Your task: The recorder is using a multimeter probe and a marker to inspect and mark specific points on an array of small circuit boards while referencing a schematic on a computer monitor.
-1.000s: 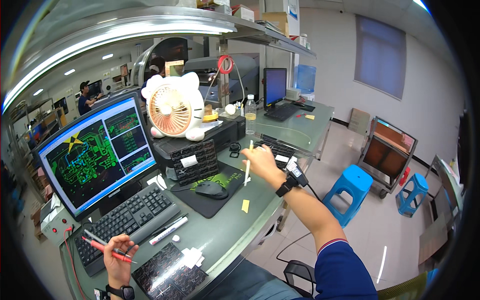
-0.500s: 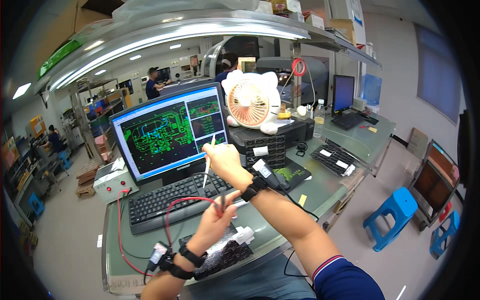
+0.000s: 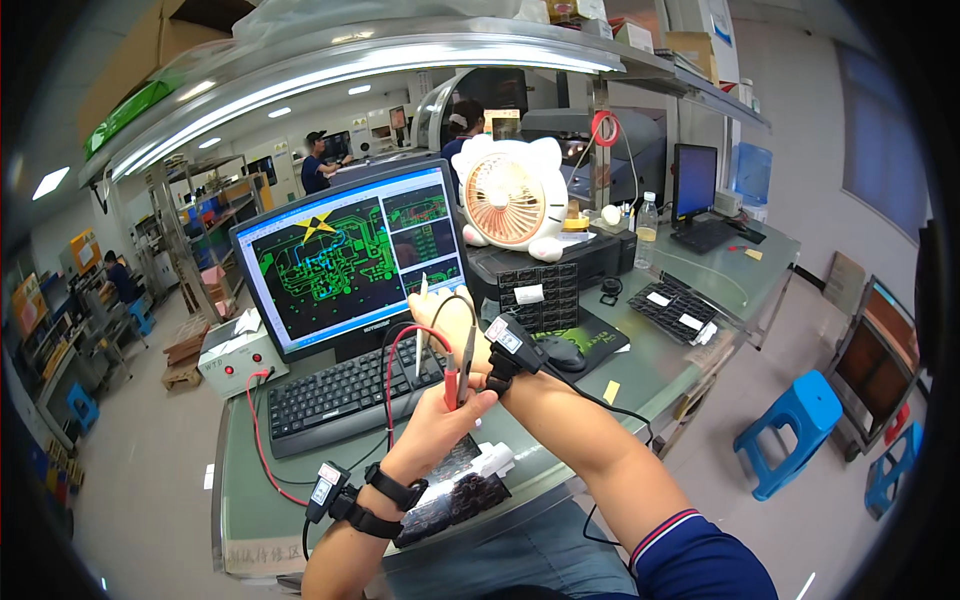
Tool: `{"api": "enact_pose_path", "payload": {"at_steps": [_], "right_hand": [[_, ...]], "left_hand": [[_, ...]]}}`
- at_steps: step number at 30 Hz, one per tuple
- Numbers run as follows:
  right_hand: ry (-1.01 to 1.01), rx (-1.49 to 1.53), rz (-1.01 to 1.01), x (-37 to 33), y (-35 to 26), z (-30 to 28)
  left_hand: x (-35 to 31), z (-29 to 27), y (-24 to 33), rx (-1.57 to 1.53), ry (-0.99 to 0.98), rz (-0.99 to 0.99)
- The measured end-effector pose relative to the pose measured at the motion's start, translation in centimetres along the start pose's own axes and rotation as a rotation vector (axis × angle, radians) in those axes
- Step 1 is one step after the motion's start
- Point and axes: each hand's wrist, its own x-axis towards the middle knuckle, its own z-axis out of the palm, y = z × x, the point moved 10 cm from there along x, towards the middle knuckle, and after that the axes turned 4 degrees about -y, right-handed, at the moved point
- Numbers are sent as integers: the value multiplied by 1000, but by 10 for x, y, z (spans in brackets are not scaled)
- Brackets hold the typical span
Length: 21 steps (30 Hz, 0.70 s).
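Observation:
My right hand [image 3: 452, 318] is closed around a slim white stick [image 3: 420, 352], held upright over the keyboard [image 3: 340, 400] and before the lower edge of the monitor [image 3: 350, 255]. On that screen is a green circuit layout with a yellow pointed mark. My left hand [image 3: 448, 418] grips a red test probe [image 3: 451, 388] and a black test probe [image 3: 467, 366] side by side, tips up, close to my right wrist. Below the left hand lies a panel of black circuit boards [image 3: 455, 508], with a crumpled white piece [image 3: 490, 462] on it.
A white box with red sockets [image 3: 240, 362] stands left of the keyboard, the red lead plugged in. A cat-shaped fan [image 3: 512, 200] sits on a black machine behind. More board panels [image 3: 672, 308], a mouse [image 3: 562, 353] and a bottle [image 3: 645, 232] are on the right. Blue stools [image 3: 790, 430] stand beyond.
My left hand has risen toward my right wrist, and the probes now stand upright. My right hand is slightly lower against the monitor. A yellow mark has appeared on the screen.

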Motion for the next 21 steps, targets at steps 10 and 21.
{"api": "enact_pose_path", "payload": {"at_steps": [10,21], "right_hand": [[14,827,208,7,23,23],[-121,1829,485,-19,-13,58]], "left_hand": [[4,-17,-10,-44,71,166],[-1,-29,-16,182,56,211]]}}
